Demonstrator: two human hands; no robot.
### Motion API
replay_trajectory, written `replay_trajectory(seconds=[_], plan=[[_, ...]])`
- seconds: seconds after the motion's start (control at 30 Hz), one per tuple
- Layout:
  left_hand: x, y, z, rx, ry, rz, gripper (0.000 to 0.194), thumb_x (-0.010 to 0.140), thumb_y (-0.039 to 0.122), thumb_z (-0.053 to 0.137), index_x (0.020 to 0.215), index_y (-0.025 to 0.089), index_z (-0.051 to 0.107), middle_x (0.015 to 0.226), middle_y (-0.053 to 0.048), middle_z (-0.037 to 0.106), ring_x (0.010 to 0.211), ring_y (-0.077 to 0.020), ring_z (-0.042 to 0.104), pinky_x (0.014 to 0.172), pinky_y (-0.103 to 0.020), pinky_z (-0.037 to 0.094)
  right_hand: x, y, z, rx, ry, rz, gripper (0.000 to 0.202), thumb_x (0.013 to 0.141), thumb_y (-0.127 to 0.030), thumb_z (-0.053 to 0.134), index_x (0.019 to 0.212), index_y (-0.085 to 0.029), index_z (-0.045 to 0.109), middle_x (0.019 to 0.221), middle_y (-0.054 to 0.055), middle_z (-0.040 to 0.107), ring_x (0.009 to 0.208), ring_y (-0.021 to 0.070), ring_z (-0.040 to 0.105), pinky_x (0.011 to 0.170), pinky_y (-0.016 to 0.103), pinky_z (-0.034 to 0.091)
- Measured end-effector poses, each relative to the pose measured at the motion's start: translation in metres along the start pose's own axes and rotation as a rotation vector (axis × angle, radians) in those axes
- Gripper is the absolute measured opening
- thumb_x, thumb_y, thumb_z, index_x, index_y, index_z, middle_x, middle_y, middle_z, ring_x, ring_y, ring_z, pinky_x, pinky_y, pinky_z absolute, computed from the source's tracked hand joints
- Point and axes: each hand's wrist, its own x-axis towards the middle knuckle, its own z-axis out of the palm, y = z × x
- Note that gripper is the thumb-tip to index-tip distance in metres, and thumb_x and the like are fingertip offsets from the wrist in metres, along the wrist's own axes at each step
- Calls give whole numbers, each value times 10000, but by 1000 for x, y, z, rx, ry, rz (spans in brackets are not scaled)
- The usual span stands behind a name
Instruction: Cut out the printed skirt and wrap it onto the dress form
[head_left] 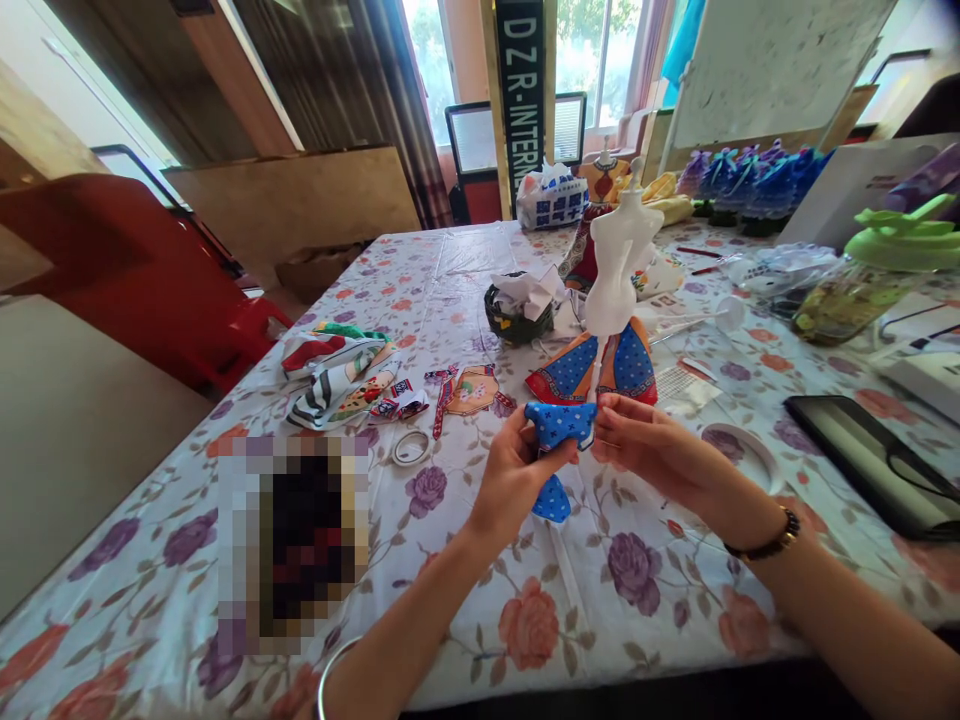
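Note:
My left hand (517, 465) is closed on a small piece of blue patterned cloth (559, 425), thumb across its front. Part of the cloth hangs below the fingers. At the cloth's right edge, my right hand (645, 435) is closed in a pinch; its fingertips partly hide what they grip. Just behind the hands stands a small white dress-form mannequin (622, 260) on a thin stem. Around its foot lies a blue and orange patterned cloth (634, 370) with red trim. Left of my hands lie an orange cut cloth piece (472, 390) and a roll of tape (411, 448).
A bundle of printed fabric (345, 375) lies at left, behind a blurred-out patch. A dark basket with paper (521, 305) stands farther back. At right are a black tablet-like object (862, 460), a white ring (750, 450) and a green-lidded jug (862, 280).

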Motion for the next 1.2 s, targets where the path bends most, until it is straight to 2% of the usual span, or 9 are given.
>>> replay_trajectory(seconds=[0.1, 0.23, 0.47, 0.63, 0.73, 0.8, 0.87, 1.03, 1.2], plan=[[0, -1, -1, -3, 8, -8, 187, 719, 238, 672, 836, 161, 549, 668, 38, 588, 617, -64, 530, 598, -166, 400, 2, 1, -1, 15, 85, -85, 252, 685, -226, 724, 870, -236, 554, 752, -41, 612, 621, 89, 587, 574, 209, 495], [0, 0, 0, -13, 34, -23, 303, 633, 241, 741, 860, 164, 556, 722, 35, 605, 622, -64, 517, 586, -165, 389, 1, 1, 1, -72, 140, -235, 278, 663, -233, 739, 840, -236, 524, 726, -40, 606, 620, 96, 579, 562, 206, 480], [1, 3, 0, 65, 59, -40, 354, 562, 221, 782, 831, 166, 558, 716, 46, 610, 603, -68, 520, 588, -172, 401, 0, 5, 6, -220, 164, -372, 227, 711, -262, 703, 801, -230, 497, 746, -42, 610, 687, 105, 582, 654, 230, 472], [3, -4, -5, 58, -121, -95, 549, 477, 232, 829, 959, 178, 573, 877, -9, 635, 777, -116, 567, 714, -211, 430, -5, -1, 12, -365, 144, -475, 178, 748, -251, 666, 805, -236, 498, 767, -38, 612, 668, 102, 576, 638, 238, 487], [6, -6, -8, -111, -177, -76, 632, 576, 366, 771, 1136, 201, 529, 1081, -60, 586, 978, -156, 538, 859, -254, 401, -7, -6, 14, -479, 120, -540, 163, 761, -254, 649, 824, -242, 499, 778, -26, 619, 696, 116, 588, 630, 246, 491], [6, -5, -8, -180, -162, -59, 602, 662, 433, 694, 1187, 211, 503, 1057, -59, 580, 972, -152, 536, 867, -261, 395, -9, -8, 13, -553, 75, -577, 138, 782, -248, 626, 842, -242, 502, 794, -14, 625, 730, 129, 599, 658, 264, 497], [5, -2, -7, -151, -168, -68, 539, 682, 405, 686, 1160, 208, 531, 896, -30, 594, 836, -121, 552, 774, -229, 414, -10, -8, 13, -641, 30, -588, 114, 804, -243, 602, 861, -242, 504, 811, -5, 631, 748, 139, 611, 672, 277, 503], [-1, 2, 1, -27, -178, -88, 219, 645, 268, 730, 813, 154, 650, 741, -2, 596, 657, -76, 518, 608, -176, 394, -11, -7, 16, -902, -4, -649, 94, 819, -241, 587, 888, -243, 523, 826, 10, 638, 765, 161, 621, 657, 286, 495], [-1, 2, 3, -4, -45, -27, 155, 666, 254, 714, 722, 143, 623, 648, 26, 559, 584, -53, 473, 550, -166, 368, -14, -6, 21, -1005, 175, -824, 58, 848, -203, 532, 901, -227, 530, 883, 36, 592, 789, 167, 570, 702, 318, 468]])
